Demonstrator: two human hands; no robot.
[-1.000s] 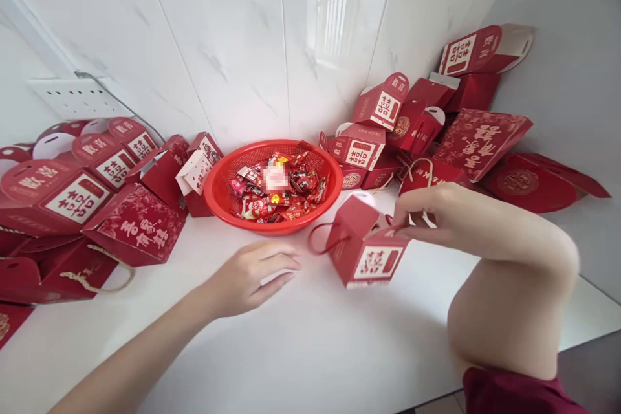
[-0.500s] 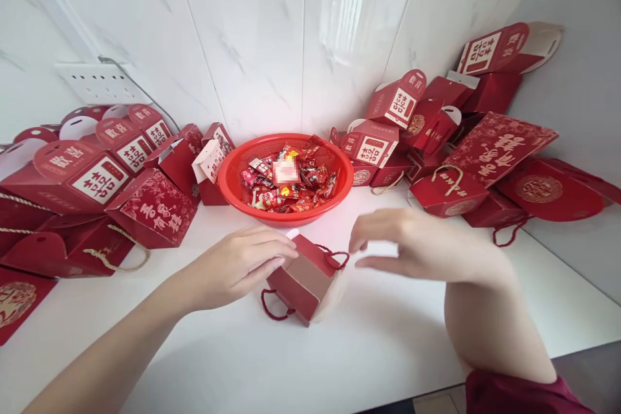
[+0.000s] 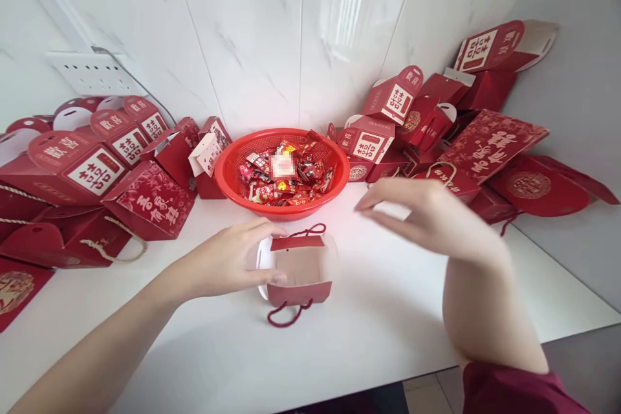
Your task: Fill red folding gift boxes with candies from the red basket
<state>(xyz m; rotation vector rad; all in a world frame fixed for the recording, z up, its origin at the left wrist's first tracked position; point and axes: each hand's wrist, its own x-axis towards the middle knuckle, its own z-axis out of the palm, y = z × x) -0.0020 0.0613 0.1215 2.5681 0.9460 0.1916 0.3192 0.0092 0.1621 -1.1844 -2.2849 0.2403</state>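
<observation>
A small red paper gift box (image 3: 303,294) stands on the white table with its top open, showing a bare tan inside. White end flaps spread at both ends, and dark red cord handles (image 3: 286,322) hang at the near and far sides. My left hand (image 3: 237,259) grips the box at its left end, thumb at the near rim and fingers at the far one. Apart from the box, my right hand (image 3: 417,210) hovers to its right. Its thumb and fingertips come together, with nothing visible between them. Behind the box sits a red plastic basket (image 3: 226,171) of wrapped candies (image 3: 310,171).
Red gift boxes (image 3: 77,168) are piled on the left below a wall socket (image 3: 94,73). More gift boxes (image 3: 490,142) are stacked on the right against a grey panel (image 3: 577,142). White tiles (image 3: 242,32) back the white table (image 3: 218,356).
The box has turned so its long side lies across the table, and its right end flap has spread out. My right hand has risen slightly, its fingertips drawing together.
</observation>
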